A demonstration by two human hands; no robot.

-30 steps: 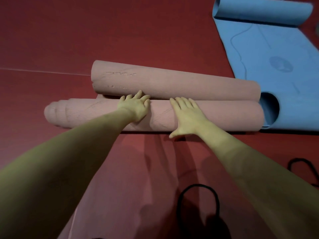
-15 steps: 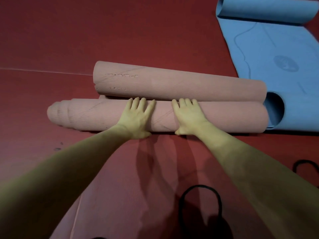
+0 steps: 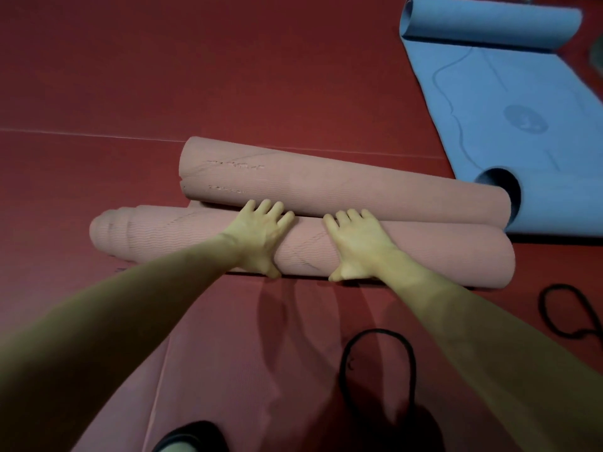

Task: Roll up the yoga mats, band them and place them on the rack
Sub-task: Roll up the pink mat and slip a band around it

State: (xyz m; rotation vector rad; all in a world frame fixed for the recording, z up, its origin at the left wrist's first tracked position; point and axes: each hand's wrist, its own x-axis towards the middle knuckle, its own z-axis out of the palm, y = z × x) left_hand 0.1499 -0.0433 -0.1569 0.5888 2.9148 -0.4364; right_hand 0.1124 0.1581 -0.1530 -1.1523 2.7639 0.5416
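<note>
Under both hands (image 3: 261, 236), pink roll (image 3: 424, 252), flat-palmed

Both forearms are seen bare, no sleeves, watch or rings on the left hand (image 3: 261, 238) or the right hand (image 3: 357, 244). A dark shoe toe (image 3: 192, 437) is glimpsed at the near edge.

A dark red floor (image 3: 228, 76) carries everything. On it lie two pink rolled foam mats, the near roll (image 3: 202, 236) touching the far roll (image 3: 326, 187), with a flat pink stretch (image 3: 248, 347) running toward the viewer. A blue partly rolled mat (image 3: 509, 93) lies at right. Two black loops, possibly elastic bands (image 3: 378, 363) (image 3: 567, 308), rest nearby.
</note>
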